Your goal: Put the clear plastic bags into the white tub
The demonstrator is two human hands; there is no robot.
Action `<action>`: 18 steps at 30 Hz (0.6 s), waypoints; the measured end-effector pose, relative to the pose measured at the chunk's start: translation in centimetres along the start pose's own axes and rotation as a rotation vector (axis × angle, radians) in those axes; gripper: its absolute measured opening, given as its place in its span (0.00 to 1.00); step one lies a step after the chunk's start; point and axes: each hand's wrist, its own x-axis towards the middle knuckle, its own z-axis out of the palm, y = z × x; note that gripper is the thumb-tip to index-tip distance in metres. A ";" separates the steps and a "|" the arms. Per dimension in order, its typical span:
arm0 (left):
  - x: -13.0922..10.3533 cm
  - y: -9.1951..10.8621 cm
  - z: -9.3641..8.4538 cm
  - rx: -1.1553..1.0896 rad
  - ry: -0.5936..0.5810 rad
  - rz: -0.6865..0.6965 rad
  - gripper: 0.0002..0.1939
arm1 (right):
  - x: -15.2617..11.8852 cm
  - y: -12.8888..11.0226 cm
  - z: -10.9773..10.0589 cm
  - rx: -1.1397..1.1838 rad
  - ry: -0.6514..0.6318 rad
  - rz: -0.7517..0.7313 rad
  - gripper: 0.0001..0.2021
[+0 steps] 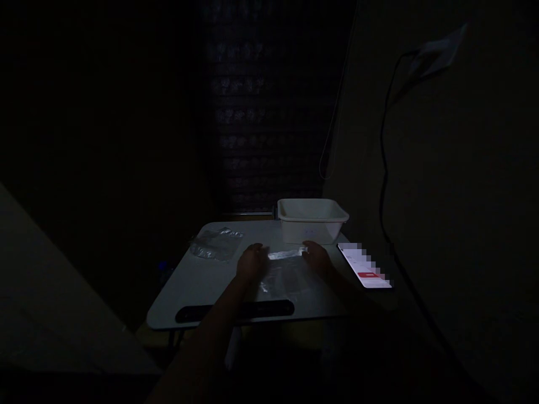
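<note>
Both hands are at a clear plastic bag (282,280) that lies over the middle of the white table. Its far edge is a bright, narrow band, perhaps folded. My left hand (251,262) is closed on the left end of that band. At the right end, my right hand (316,258) grips it between thumb and fingers. The dim light hides the finger details. A second clear plastic bag (217,245), wrinkled at its edges, lies flat on the table's left side, apart from my hands.
A white plastic basin (314,231) stands at the back right of the table (202,280). A lit phone or tablet (366,269) is at the right edge. Along the near edge runs a dark slot (269,308). A black cable (382,168) hangs from the wall socket (438,53).
</note>
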 end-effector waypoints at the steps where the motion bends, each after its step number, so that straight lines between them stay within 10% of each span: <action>1: -0.1 0.1 -0.1 0.113 -0.022 0.110 0.13 | -0.2 -0.2 0.0 -0.088 -0.003 -0.034 0.19; 8: -1.6 2.1 2.7 0.411 -0.239 0.353 0.22 | -2.5 -2.1 1.2 -0.578 -0.290 -0.412 0.21; 18: -3.4 1.5 4.0 0.563 -0.293 0.327 0.25 | -3.9 -0.8 1.9 -0.699 -0.366 -0.399 0.22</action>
